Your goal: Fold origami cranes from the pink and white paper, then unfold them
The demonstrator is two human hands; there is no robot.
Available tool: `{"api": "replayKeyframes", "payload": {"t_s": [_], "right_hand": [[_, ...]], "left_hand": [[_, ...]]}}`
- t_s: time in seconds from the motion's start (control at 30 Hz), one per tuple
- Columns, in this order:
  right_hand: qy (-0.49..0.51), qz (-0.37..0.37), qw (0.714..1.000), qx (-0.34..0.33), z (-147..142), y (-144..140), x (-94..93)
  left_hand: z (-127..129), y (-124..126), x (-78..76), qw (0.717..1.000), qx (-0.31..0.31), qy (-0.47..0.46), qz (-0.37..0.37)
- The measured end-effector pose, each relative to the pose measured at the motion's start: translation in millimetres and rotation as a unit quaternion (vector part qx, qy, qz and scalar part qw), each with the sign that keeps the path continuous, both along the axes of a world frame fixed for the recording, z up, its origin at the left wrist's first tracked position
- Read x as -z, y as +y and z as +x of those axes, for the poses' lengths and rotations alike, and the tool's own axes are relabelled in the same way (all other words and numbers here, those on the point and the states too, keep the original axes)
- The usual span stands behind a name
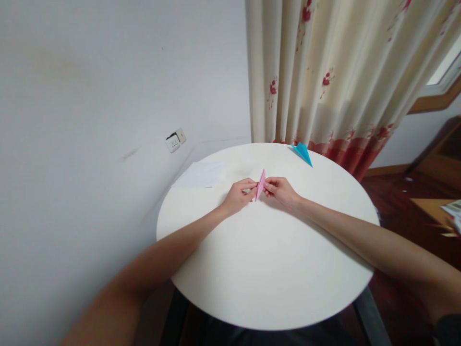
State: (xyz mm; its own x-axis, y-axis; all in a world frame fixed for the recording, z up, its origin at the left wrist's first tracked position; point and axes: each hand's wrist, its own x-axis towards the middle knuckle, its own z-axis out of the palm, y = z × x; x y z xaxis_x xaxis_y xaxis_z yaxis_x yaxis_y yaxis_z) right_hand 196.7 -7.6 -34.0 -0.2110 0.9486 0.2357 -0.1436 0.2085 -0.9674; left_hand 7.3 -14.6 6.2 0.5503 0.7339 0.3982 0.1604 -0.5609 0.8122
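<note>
Ctr of frame: pink folded paper [260, 185], matte, slim w/ pointed ends; inner folds too small to make out, prob. several layers. Round tabletop [259, 278] smooth, white. Teal paper dart [302, 154], creased, sharp-tipped, on its far edge, upper right of ctr. White sheets [198, 175] lie flat left of ctr, near plain wall [108, 96]. Cream curtain [309, 72] w/ red floral print hangs pleated, upper right. Wide surface runs from hands to curved rim, lower ctr; wall's close on L side. Paper's btwn L hand [238, 196] & R hand [283, 191], each w/ fingers curled, thumb & fingertips pinching it.
</note>
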Motion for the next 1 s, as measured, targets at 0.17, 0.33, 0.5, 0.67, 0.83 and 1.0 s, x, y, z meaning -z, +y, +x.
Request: {"api": "replayKeyframes", "payload": {"t_s": [0.17, 0.33, 0.5, 0.67, 0.83, 1.0], "right_hand": [[-0.048, 0.007, 0.999, 0.019, -1.8, -2.1, -4.0], [-0.07, 0.032, 0.996, 0.033, -6.3, -6.0, -4.8], [-0.059, 0.077, 0.991, 0.089, -10.3, -11.7, -8.3], [-0.103, 0.098, 0.989, 0.048, -17.7, -24.2, -17.4], [-0.094, 0.108, 0.988, 0.058, -17.5, -27.4, -18.8], [-0.088, 0.151, 0.982, 0.07, -7.5, -19.5, -17.3]], "left_hand": [[0.8, 2.8, 0.1, 0.997, -0.05, 0.032, 0.044], [-0.1, 7.1, 3.3, 0.993, -0.081, 0.051, 0.064], [0.1, 9.0, 8.1, 0.991, -0.117, 0.048, 0.044], [0.0, 8.7, 9.4, 0.993, -0.114, 0.038, 0.002], [2.6, 8.8, 8.6, 0.993, -0.09, -0.016, -0.077], [2.4, 15.4, 10.6, 0.984, -0.025, -0.089, -0.153]]}}
